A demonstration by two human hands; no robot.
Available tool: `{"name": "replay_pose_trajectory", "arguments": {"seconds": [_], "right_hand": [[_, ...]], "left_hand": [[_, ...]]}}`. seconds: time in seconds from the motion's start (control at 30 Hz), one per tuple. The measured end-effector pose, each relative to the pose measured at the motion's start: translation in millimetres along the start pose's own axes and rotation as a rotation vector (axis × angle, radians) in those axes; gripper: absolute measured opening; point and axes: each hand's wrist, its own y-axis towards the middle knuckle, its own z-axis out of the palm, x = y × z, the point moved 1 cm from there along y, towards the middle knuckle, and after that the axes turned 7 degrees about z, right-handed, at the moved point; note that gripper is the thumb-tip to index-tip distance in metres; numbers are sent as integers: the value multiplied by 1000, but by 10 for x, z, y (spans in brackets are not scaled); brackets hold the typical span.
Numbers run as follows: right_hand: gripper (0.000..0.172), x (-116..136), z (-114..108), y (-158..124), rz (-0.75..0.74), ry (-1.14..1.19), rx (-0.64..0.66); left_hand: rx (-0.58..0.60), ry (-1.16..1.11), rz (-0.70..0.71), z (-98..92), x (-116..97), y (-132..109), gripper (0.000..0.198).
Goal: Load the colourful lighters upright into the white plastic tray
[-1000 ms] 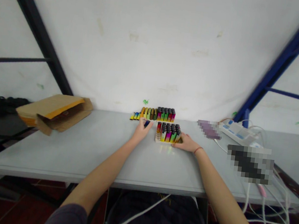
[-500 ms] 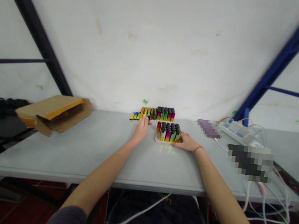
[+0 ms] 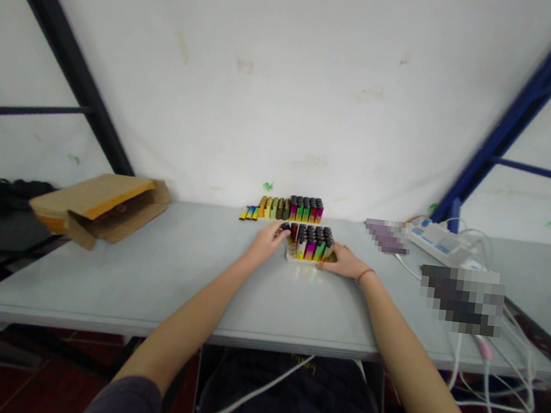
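A small pale tray (image 3: pixel 291 258) stands on the table, filled with upright lighters (image 3: pixel 314 247) that have black tops and coloured bodies. Its left end shows some unfilled slots. My left hand (image 3: pixel 268 239) is at that end, its fingers closed on a lighter (image 3: pixel 286 226) whose dark top shows; the rest is covered by the fingers. My right hand (image 3: pixel 347 262) grips the right end of the tray, thumb at the front. Behind it stands a second block of lighters (image 3: pixel 306 210), with a yellow-to-dark group (image 3: pixel 274 208) and several blue-and-yellow lighters lying flat (image 3: pixel 249 213) to its left.
An open cardboard box (image 3: pixel 101 206) lies on the left of the grey table (image 3: pixel 146 291). To the right are a power strip (image 3: pixel 443 245), blurred-out devices (image 3: pixel 458 299) and white cables (image 3: pixel 530 368). A white wall (image 3: pixel 287 102) rises behind.
My left hand has moved right, from beside the back row to the left end of the tray, carrying the lighter. My right hand stays at the tray's right end.
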Motion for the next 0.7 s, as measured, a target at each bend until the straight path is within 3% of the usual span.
{"name": "replay_pose_trajectory", "arguments": {"seconds": [0.23, 0.5, 0.6, 0.7], "right_hand": [[67, -2, 10, 1, 9, -10, -9], [68, -6, 11, -7, 12, 6, -5], [66, -8, 11, -6, 11, 5, -9], [68, -5, 9, -7, 12, 2, -14]], "left_hand": [[119, 11, 65, 5, -14, -28, 27], [79, 201, 218, 2, 21, -20, 39], [-21, 340, 128, -107, 139, 42, 46], [-111, 517, -104, -278, 331, 87, 51]]}}
